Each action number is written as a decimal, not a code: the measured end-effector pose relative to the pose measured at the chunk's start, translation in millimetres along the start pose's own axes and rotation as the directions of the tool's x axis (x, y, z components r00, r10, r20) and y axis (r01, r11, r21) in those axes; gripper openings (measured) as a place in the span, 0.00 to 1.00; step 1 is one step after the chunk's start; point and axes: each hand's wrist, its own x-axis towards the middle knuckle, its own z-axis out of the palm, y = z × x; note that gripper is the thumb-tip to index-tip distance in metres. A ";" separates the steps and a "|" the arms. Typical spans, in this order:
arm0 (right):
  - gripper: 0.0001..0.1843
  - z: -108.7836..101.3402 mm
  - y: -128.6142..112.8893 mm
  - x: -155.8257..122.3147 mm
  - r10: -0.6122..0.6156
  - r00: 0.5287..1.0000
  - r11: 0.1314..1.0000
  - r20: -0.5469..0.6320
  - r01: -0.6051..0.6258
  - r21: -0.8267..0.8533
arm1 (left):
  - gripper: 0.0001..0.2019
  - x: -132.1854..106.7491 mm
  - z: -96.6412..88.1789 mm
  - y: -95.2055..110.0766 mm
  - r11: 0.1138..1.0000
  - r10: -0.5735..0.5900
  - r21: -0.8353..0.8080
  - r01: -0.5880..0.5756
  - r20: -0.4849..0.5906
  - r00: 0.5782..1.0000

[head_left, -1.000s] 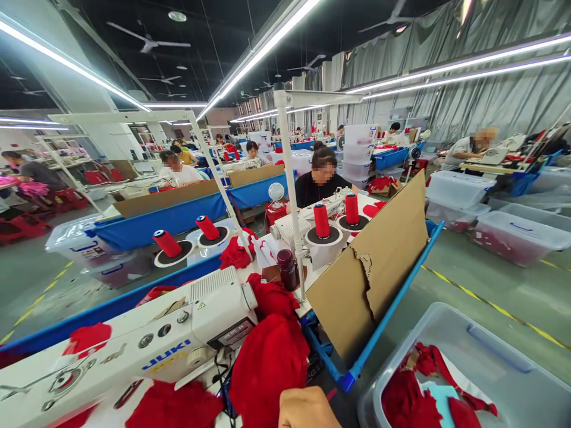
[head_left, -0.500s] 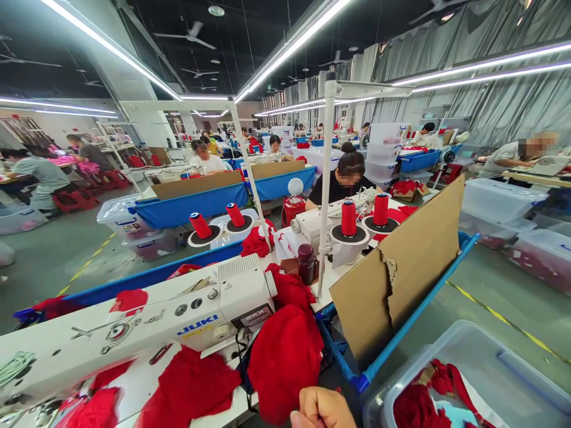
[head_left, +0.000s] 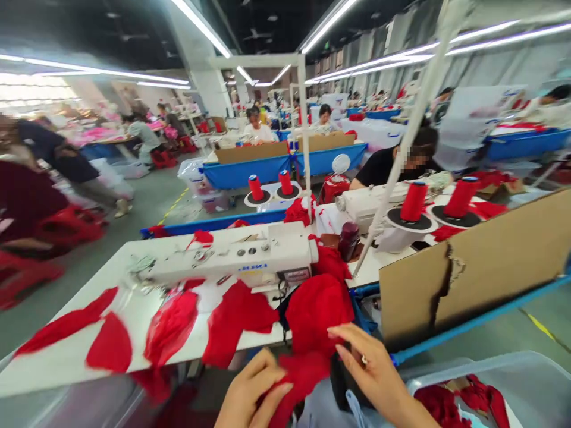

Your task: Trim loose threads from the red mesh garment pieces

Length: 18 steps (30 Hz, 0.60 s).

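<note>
My left hand [head_left: 252, 392] and my right hand [head_left: 372, 368] are low in the head view, both on a piece of red fabric [head_left: 303, 371] at the table's near edge. The left hand's fingers pinch its left side. The right hand's fingers curl against the fabric below a rounded red fabric heap [head_left: 319, 309]. Beyond stands a white sewing machine [head_left: 232, 258] on the white table [head_left: 66, 359]. Several red fabric pieces [head_left: 172, 324] lie flat on the table to the left.
A torn cardboard panel [head_left: 486, 267] on a blue frame stands at the right. A clear plastic bin [head_left: 521, 380] with red scraps sits at the lower right. Red thread cones [head_left: 413, 202] and a dark bottle [head_left: 348, 241] stand behind. Other people work at further tables.
The view has swung left and down, showing more of the table. Both my hands have come up into view and now hold the red fabric; before only one hand's edge showed.
</note>
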 end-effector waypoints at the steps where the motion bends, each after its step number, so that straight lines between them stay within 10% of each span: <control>1: 0.14 1.7 -12.1 6.6 -0.041 0.999 0.998 0.031 0.039 0.051 | 0.15 4.8 4.5 4.8 0.998 0.038 0.042 -0.039 0.022 0.999; 5: 0.08 10.6 -44.8 28.8 -0.094 0.976 0.985 0.197 0.062 0.163 | 0.11 24.1 19.0 21.5 0.995 0.061 0.087 -0.057 -0.045 0.997; 12: 0.12 13.1 -29.0 29.7 0.109 0.992 0.975 0.060 -0.119 0.186 | 0.17 21.0 19.1 6.3 0.906 -0.287 -0.311 0.289 0.052 0.956; 18: 0.16 11.1 -27.1 34.7 0.172 0.985 0.970 0.028 -0.174 0.171 | 0.13 8.4 19.5 -7.1 0.808 -0.392 -0.478 0.344 -0.001 0.920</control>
